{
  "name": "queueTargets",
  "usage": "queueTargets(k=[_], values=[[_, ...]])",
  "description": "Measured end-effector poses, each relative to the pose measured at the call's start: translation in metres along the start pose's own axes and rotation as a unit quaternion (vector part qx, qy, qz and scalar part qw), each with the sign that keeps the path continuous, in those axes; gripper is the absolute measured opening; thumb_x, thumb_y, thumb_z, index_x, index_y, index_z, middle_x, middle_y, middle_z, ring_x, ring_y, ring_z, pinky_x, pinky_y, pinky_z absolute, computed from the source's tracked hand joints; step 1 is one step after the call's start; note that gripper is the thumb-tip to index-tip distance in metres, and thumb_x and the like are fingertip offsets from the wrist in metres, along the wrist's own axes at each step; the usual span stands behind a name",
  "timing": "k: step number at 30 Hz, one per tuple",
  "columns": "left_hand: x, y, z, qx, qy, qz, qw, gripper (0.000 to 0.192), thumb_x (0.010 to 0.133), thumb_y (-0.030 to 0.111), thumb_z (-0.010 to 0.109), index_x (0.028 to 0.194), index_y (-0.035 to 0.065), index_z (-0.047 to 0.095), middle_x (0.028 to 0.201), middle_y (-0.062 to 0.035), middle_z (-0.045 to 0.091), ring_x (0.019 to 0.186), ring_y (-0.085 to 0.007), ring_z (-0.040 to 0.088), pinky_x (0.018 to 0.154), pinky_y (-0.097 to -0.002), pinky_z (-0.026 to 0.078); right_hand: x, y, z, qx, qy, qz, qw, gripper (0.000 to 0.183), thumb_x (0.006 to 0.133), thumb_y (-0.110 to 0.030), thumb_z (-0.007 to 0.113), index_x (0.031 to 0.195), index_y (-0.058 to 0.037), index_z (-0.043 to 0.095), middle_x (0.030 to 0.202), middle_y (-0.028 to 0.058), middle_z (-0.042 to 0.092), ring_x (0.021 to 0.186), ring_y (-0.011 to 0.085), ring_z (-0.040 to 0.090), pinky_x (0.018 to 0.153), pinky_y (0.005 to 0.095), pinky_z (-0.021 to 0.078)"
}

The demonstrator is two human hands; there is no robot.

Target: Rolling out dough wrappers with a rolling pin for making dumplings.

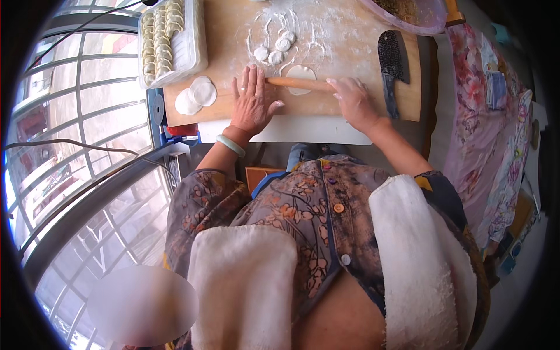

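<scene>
A wooden rolling pin point(297, 83) lies across a round dough wrapper point(301, 71) near the front of the floured wooden board point(350, 52). My left hand point(252, 98) rests flat at the pin's left end, fingers extended and slightly apart; whether the palm bears on the pin is hard to see. The pin's right end is in my right hand point(355, 103), fingers curled round it. Beyond the pin, several small floured dough discs point(283, 44) sit close together. Left of my left hand, a few rolled wrappers point(202, 91) overlap on the board.
At the back left, a clear plastic tray point(199, 39) holds rows of folded dumplings point(148, 48). A black cleaver point(390, 57) lies on the board's right side. A pinkish bowl of chopped filling point(404, 13) stands at the back right. A barred window is on the left.
</scene>
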State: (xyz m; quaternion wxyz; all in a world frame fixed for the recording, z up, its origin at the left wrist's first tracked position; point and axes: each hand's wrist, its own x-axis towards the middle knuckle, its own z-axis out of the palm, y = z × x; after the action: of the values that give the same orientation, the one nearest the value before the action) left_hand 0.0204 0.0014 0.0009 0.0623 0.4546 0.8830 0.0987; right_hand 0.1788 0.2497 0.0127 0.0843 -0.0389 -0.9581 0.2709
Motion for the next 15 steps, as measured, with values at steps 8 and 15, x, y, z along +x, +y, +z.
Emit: queueTargets(k=[8, 15], values=[[0.009, 0.006, 0.011, 0.007, 0.014, 0.002, 1.0, 0.093, 0.086, 0.062, 0.045, 0.145, -0.0061, 0.021, 0.153, -0.026, 0.017, 0.144, -0.0372, 0.011, 0.113, -0.0562, 0.005, -0.002, 0.013, 0.005, -0.013, 0.054, -0.027, 0.998, 0.032, 0.081, -0.005, 0.06, 0.113, -0.0066, 0.061, 0.1, 0.0112, 0.057, 0.098, 0.0322, 0.053, 0.086, 0.0422, 0.0422], [0.017, -0.002, 0.016, 0.001, 0.025, -0.068, 0.997, 0.095, 0.087, 0.064, 0.043, 0.146, -0.0063, 0.017, 0.152, -0.0274, 0.018, 0.144, -0.0375, 0.011, 0.114, -0.0558, 0.005, 0.004, 0.014, -0.003, -0.012, 0.013, -0.002, 1.0, 0.031, 0.083, -0.008, 0.059, 0.114, -0.0047, 0.06, 0.104, 0.0117, 0.057, 0.1, 0.0323, 0.052, 0.087, 0.0415, 0.0413]])
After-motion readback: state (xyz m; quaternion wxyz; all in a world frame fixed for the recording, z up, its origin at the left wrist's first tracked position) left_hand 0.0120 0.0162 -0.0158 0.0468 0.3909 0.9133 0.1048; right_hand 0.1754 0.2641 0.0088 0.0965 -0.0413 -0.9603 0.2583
